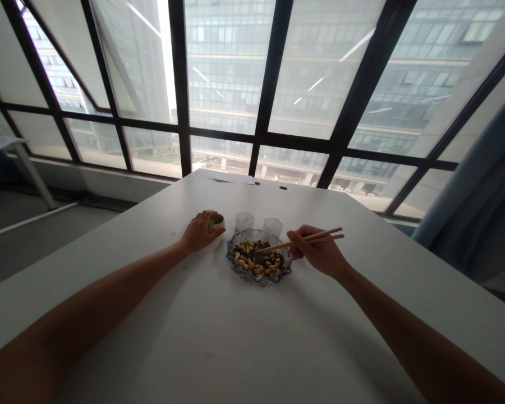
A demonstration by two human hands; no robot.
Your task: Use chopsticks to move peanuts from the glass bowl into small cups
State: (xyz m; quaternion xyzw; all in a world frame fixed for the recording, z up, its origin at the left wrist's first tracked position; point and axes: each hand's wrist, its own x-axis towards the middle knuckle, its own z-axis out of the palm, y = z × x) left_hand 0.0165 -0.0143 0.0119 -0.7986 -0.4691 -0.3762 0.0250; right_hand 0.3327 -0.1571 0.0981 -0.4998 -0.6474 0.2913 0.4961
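Note:
My left hand (198, 231) is wrapped round a small light-coloured cup (217, 224) on the white table, its dark opening facing up. In my right hand (313, 247) is a pair of chopsticks (320, 235), their tips reaching down into a glass bowl (258, 280) with a scalloped rim. The bowl holds peanuts in their shells (258, 268) and small dark pieces, perhaps seeds, mixed in patches. Whether the tips pinch anything is too small to tell. Just behind the bowl stand two translucent white cups, a left cup (244, 221) and a right cup (272, 226).
The white table (219, 348) runs away from me toward large dark-framed windows. Sheets of paper (225, 177) lie at its far edge, near two round holes (283, 188). A blue curtain (475, 196) hangs at right, and another table (2, 141) stands at far left.

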